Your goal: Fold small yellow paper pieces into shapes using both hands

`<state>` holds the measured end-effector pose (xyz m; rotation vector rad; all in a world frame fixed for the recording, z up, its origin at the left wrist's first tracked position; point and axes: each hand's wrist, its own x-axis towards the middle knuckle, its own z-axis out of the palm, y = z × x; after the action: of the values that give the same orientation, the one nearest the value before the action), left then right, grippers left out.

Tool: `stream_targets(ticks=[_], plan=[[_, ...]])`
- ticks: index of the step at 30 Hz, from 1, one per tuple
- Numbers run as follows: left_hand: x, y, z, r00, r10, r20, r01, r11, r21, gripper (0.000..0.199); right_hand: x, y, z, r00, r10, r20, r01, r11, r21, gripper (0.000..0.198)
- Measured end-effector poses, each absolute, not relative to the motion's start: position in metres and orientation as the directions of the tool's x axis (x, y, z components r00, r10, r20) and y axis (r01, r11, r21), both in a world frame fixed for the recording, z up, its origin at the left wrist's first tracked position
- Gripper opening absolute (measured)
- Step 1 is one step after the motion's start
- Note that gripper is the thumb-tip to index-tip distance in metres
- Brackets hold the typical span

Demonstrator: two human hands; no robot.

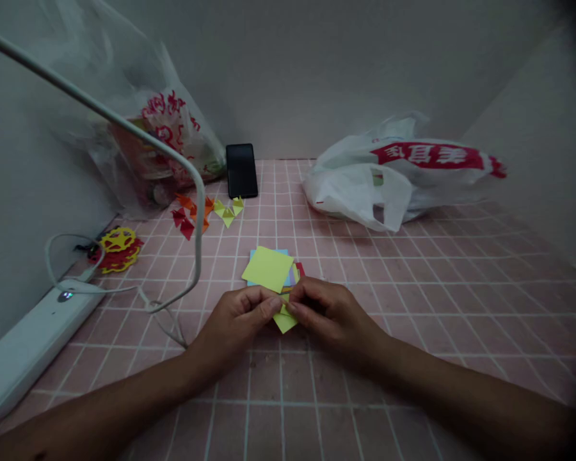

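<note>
Between my hands is a small folded piece of yellow paper, its lower corner pointing towards me. My left hand pinches it from the left with thumb and forefinger. From the right, my right hand pinches the same piece, the two thumbs almost meeting. The fingers cover much of the paper's upper part. Just beyond lies a flat yellow square sheet on top of a stack of coloured paper, with blue, purple and red edges showing.
Small folded paper shapes in red, orange and yellow lie near a black phone. Plastic bags stand back left and right. A white cable, yellow-and-red cutouts and a power strip are left.
</note>
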<state>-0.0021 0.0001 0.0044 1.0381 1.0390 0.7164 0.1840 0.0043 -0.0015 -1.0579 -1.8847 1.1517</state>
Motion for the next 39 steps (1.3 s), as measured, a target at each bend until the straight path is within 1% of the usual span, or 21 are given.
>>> stream_targets(ticks=[3, 6, 14, 20, 23, 26, 28, 32, 35, 39], plan=[[-0.001, 0.000, 0.004, 0.375, 0.854, -0.361, -0.034, 0.402, 0.915, 0.019, 0.184, 0.004, -0.003, -0.437, 0.883, 0.173, 0.295, 0.322, -0.899, 0.016], [0.000, 0.001, 0.003, 0.372, 0.856, -0.360, -0.048, 0.405, 0.913, 0.017, 0.183, 0.005, -0.004, -0.435, 0.882, 0.178, 0.289, 0.325, -0.901, 0.016], [0.000, 0.001, 0.002, 0.332, 0.882, -0.335, -0.052, 0.371, 0.927, 0.019, 0.183, 0.005, -0.002, -0.429, 0.897, 0.109, 0.268, 0.241, -0.933, 0.013], [0.001, 0.003, 0.009, 0.339, 0.865, -0.371, -0.015, 0.399, 0.917, 0.019, 0.182, 0.003, -0.003, -0.412, 0.906, 0.095, 0.273, 0.222, -0.936, 0.015], [0.002, 0.003, 0.012, 0.314, 0.872, -0.376, -0.028, 0.404, 0.914, 0.020, 0.182, 0.002, -0.002, -0.423, 0.903, 0.079, 0.234, 0.193, -0.953, 0.016], [0.002, 0.002, 0.014, 0.282, 0.877, -0.389, -0.025, 0.412, 0.911, 0.019, 0.183, 0.004, -0.002, -0.438, 0.898, 0.036, 0.178, 0.126, -0.976, 0.014], [0.002, 0.002, 0.013, 0.280, 0.878, -0.389, -0.029, 0.413, 0.910, 0.018, 0.183, 0.004, -0.003, -0.437, 0.899, 0.012, 0.178, 0.099, -0.979, 0.012], [0.000, 0.002, 0.010, 0.295, 0.879, -0.374, -0.019, 0.397, 0.918, 0.019, 0.183, 0.005, -0.003, -0.427, 0.904, 0.018, 0.222, 0.124, -0.967, 0.015], [-0.001, 0.002, 0.010, 0.292, 0.887, -0.358, -0.001, 0.374, 0.927, 0.018, 0.183, 0.005, -0.002, -0.433, 0.901, 0.018, 0.213, 0.122, -0.969, 0.018], [0.000, 0.002, 0.013, 0.268, 0.894, -0.360, 0.014, 0.370, 0.929, 0.018, 0.184, 0.006, -0.003, -0.447, 0.894, -0.019, 0.173, 0.065, -0.983, 0.012]])
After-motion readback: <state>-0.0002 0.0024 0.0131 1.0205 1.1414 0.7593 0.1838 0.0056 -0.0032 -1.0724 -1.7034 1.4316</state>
